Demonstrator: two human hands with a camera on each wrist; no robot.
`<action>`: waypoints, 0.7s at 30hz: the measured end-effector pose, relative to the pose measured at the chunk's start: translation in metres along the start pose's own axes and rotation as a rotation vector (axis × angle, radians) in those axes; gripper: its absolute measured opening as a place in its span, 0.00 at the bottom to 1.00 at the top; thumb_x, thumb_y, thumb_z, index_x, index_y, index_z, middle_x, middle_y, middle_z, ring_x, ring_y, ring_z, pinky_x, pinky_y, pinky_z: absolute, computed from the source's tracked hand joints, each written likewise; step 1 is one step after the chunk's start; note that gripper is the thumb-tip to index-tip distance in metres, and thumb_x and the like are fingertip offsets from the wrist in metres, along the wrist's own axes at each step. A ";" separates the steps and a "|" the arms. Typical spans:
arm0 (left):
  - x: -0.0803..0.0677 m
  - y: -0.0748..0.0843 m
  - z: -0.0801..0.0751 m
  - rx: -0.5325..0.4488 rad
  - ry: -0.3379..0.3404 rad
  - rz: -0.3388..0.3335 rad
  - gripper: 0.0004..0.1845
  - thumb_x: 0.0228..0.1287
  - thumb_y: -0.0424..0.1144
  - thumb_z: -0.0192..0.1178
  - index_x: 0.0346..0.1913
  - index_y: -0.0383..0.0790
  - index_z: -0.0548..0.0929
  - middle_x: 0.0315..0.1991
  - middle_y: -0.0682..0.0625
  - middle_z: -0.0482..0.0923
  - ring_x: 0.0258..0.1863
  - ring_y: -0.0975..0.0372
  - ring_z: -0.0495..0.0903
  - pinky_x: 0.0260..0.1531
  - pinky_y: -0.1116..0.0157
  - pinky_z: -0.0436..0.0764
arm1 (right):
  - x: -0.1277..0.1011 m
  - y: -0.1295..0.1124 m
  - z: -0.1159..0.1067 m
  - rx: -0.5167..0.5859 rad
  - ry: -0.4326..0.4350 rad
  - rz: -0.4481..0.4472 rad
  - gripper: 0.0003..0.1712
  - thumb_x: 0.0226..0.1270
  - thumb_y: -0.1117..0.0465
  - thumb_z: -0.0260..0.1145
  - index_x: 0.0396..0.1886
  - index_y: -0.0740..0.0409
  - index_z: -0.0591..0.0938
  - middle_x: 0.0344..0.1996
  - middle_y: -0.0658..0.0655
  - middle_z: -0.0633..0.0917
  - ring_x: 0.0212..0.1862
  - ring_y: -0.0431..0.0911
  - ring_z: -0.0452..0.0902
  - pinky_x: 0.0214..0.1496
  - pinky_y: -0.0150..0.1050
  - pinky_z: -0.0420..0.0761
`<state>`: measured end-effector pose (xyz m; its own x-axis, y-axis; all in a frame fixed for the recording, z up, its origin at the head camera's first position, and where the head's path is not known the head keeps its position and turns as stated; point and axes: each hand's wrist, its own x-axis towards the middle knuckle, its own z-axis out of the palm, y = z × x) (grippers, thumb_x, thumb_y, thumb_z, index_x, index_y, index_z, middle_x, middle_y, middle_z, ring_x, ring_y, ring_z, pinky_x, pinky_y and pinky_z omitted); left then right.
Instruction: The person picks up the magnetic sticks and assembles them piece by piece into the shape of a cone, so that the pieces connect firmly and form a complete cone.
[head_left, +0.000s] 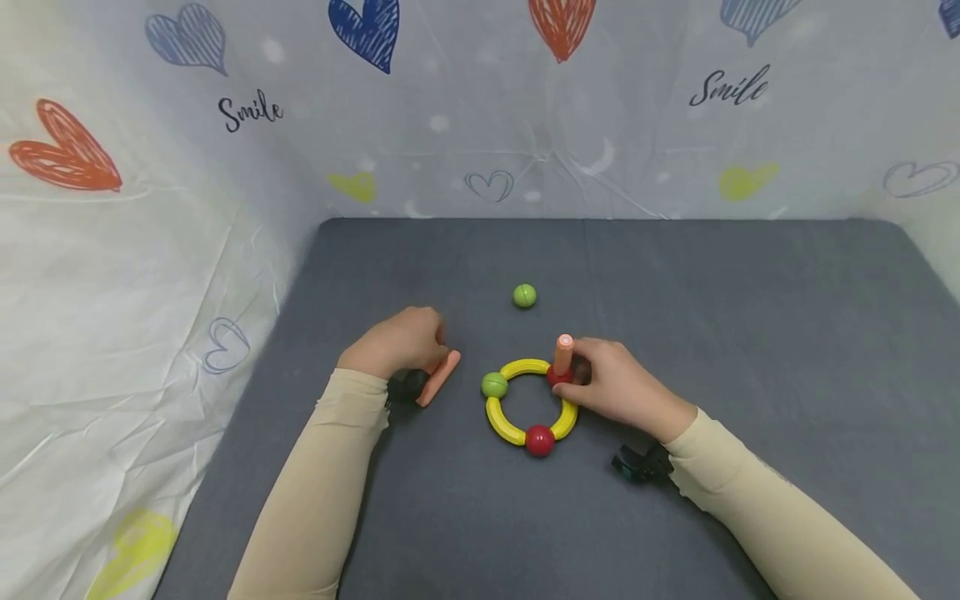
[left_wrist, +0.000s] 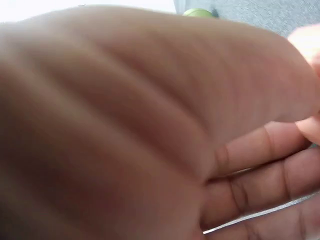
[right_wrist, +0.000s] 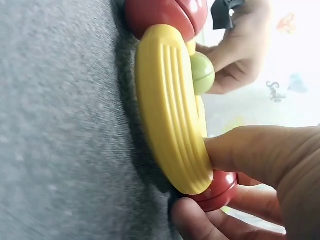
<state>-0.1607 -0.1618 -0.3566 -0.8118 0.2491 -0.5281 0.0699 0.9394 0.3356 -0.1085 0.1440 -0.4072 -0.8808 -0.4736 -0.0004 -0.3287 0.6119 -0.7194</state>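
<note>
Basically, assembly step: right hand [head_left: 621, 385] has its thumb and fingers clamped on the far red ball [head_left: 556, 378] of the toy ring, an orange stick [head_left: 563, 357] standing upright on that ball. Ring sits flat mid-desk [head_left: 720, 333]: yellow curved pieces [head_left: 504, 423] joined by the far red ball, a near red ball [head_left: 540, 441] and a green ball [head_left: 494, 385] on the left side. Left hand [head_left: 401, 340] is at a second orange stick [head_left: 437, 382], left of the ring; can't tell whether its fingers pinch it or only touch. Loose green ball [head_left: 524, 296] beyond the ring. Step in hand looks like seating or steadying the upright stick; next move probably calls for a sure grip on the second stick, then standing it on another ball, ring held steady.
</note>
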 end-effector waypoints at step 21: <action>-0.015 0.018 -0.005 -0.099 0.390 0.439 0.07 0.73 0.36 0.60 0.46 0.43 0.87 0.40 0.53 0.79 0.38 0.60 0.78 0.39 0.60 0.80 | -0.013 0.003 -0.002 0.043 -0.003 0.111 0.12 0.61 0.55 0.80 0.31 0.46 0.82 0.20 0.44 0.83 0.24 0.41 0.76 0.28 0.36 0.74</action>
<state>-0.1503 -0.1496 -0.3393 -0.8737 0.4865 -0.0044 0.4077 0.7371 0.5390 -0.0986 0.1534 -0.4081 -0.9100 -0.4061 -0.0838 -0.2139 0.6328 -0.7442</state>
